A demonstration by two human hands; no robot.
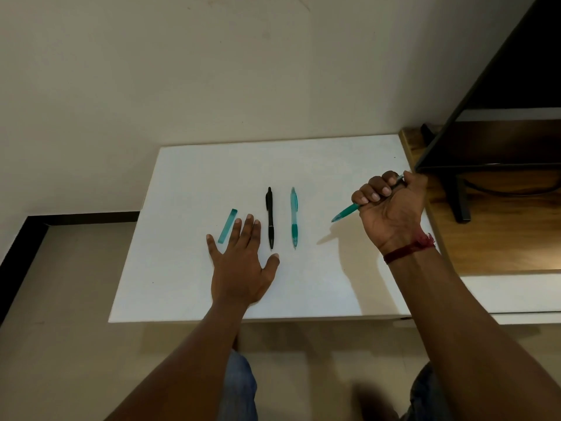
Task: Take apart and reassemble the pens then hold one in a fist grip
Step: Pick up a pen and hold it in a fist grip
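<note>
At right of centre, the right hand grips a green pen in a fist, tip slanting down-left above the white counter. The left hand lies flat, fingers spread, beside a black pen, a clear teal pen and a teal cap.

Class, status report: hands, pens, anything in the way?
Left hand open, flat on table. Right hand fists green pen. Black pen and pale teal pen lie between them. Nothing blocking.
</note>
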